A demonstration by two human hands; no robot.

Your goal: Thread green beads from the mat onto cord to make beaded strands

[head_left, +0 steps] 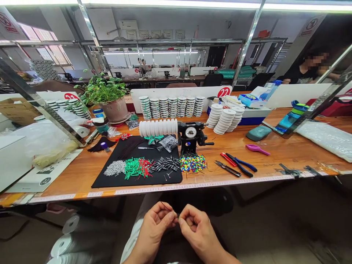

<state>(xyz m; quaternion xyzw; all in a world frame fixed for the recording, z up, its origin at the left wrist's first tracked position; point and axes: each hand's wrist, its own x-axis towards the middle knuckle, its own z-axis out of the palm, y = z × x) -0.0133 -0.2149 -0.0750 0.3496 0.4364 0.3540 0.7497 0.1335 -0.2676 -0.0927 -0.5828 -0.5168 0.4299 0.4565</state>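
Observation:
My left hand (pixel 158 223) and my right hand (pixel 194 223) meet over my lap, below the table's front edge. Both are closed in a pinch, fingertips nearly touching. A thin dark thread or wire (pixel 165 206) loops up from my left fingers; what sits between the fingertips is too small to name. On the table ahead lies a black mat (pixel 115 179) with piles of silver beads (pixel 114 168), green and red tubes (pixel 137 167), dark pieces (pixel 165 164) and multicoloured beads (pixel 193 163). A black winding device with a dial (pixel 190 136) holds a row of white spools (pixel 158 128).
Stacks of white spools (pixel 172 106) stand at the back, with more stacks (pixel 225 119) to their right. Scissors (pixel 227 168), pliers (pixel 242 165) and a purple scoop (pixel 257 149) lie right of the mat. A potted plant (pixel 106 97) stands back left. Another person sits at the far right.

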